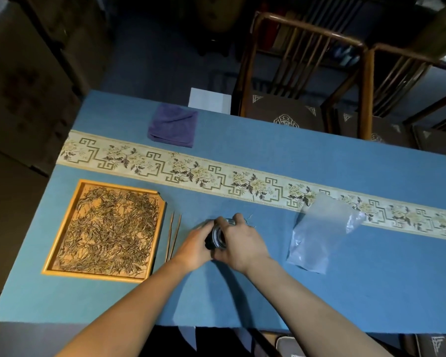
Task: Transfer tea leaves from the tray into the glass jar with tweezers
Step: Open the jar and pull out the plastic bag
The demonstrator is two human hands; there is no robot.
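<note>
Both hands wrapped round the small clear glass jar [220,237], tipped on its side near the middle of the blue-covered table [294,292]. Left hand [195,247] gripping the dark end, right hand [240,243] curled over the glass body, fingers closed on it. Just left of that, thin wooden tweezers [173,235] lying flat, untouched, right beside the yellow-rimmed wooden tray [62,243] near the left edge, full of long dry tea leaves [108,233]. Crumpled clear plastic bag [319,235] off to the right. Folded purple cloth [174,126] by the far edge, touching the patterned floral runner strip [242,180]. Dark wooden chairs [307,81] beyond the far edge.
</note>
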